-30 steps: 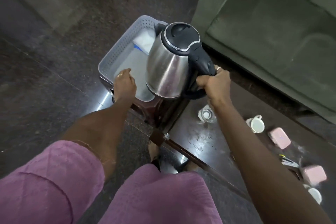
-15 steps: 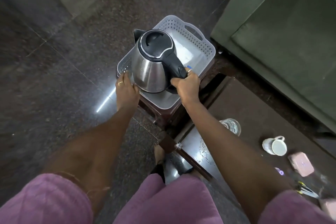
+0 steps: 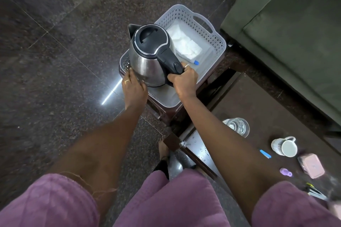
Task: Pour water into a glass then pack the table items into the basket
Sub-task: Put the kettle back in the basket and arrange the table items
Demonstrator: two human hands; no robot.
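Note:
A steel kettle (image 3: 147, 64) with a black lid and handle stands in the near left part of the grey perforated basket (image 3: 208, 31). My right hand (image 3: 183, 81) is closed around the kettle's black handle. My left hand (image 3: 133, 88) rests on the basket's near left rim, fingers against the kettle's side. A white folded cloth (image 3: 186, 44) lies in the basket behind the kettle. On the dark table (image 3: 258, 108) to the right stand a glass of water (image 3: 237, 126), a white mug (image 3: 285, 146) and a pink box (image 3: 311, 166).
The basket sits on a small dark stool (image 3: 166, 114) beside the table. A green sofa (image 3: 295, 33) fills the right. A blue strip (image 3: 265, 153), a purple piece (image 3: 285, 172) and some pens (image 3: 315, 192) lie on the table. Dark stone floor is at left.
The kettle came down from above the basket and now stands inside it. My left hand stayed on the basket's rim.

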